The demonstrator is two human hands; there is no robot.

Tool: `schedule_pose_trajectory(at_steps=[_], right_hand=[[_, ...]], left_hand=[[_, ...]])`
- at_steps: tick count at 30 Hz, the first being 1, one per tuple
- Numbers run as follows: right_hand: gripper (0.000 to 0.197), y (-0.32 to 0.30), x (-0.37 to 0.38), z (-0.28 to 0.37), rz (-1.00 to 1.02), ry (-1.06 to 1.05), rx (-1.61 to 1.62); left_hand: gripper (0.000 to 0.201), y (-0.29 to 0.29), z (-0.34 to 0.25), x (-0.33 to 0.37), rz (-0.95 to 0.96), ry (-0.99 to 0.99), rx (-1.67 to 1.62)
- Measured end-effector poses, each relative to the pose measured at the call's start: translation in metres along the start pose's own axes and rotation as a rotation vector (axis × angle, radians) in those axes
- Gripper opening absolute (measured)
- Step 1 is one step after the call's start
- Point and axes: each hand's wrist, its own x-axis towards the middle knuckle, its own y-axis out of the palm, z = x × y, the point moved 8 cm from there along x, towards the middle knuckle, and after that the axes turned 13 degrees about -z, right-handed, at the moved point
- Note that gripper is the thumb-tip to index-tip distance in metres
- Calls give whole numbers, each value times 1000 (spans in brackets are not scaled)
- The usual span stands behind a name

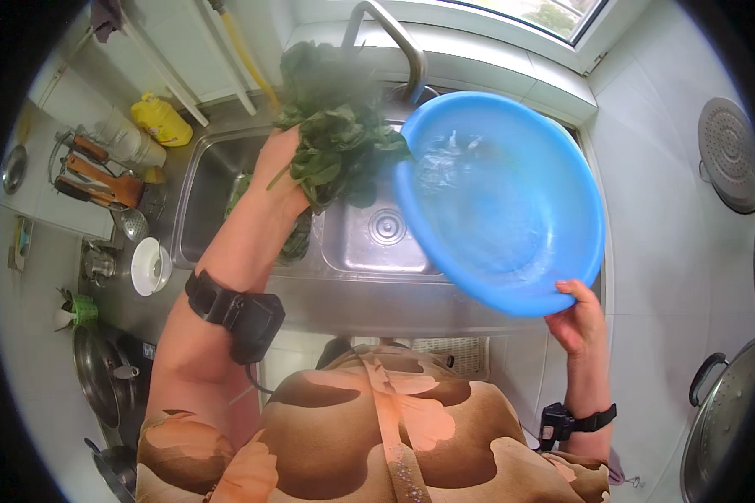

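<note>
My left hand [287,159] is closed around a bunch of dark leafy greens [331,155], held up over the sink near the faucet [415,54]. The leaves hide most of its fingers. My right hand [577,323] grips the near right rim of a large blue plastic basin [499,277], thumb over the edge. The basin is tilted above the right side of the steel sink [352,247], with some water inside. More greens [296,243] show beneath my left forearm, around the divider between the two sink bowls.
A white bowl [149,267] and a skimmer [132,225] stand on the counter at left. Behind them are a rack of wooden-handled utensils [101,180] and a yellow bottle [161,119]. Steel steamer parts [730,155] hang on the right wall. A window [554,17] lies at the back.
</note>
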Motion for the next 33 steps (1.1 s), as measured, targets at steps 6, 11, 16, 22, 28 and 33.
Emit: schedule_pose_trajectory(at_steps=[6, 11, 16, 22, 28, 33], right_hand=[[39, -62, 21, 71, -166, -195, 57], [37, -75, 26, 112, -301, -324, 78], [34, -108, 44, 137, -410, -360, 34], [36, -124, 60, 152, -484, -370, -58], [34, -124, 77, 157, -511, -371, -84], [35, -120, 85, 182, -523, -492, -259]], left_hand=[[15, -3, 35, 10, -41, -109, 88], [18, -2, 61, 15, 20, -197, 69], [18, -9, 82, 24, -47, -222, 131], [21, 3, 95, 22, 5, -227, 176], [21, -4, 101, 25, -44, -217, 203], [20, 0, 102, 27, 27, -196, 161]])
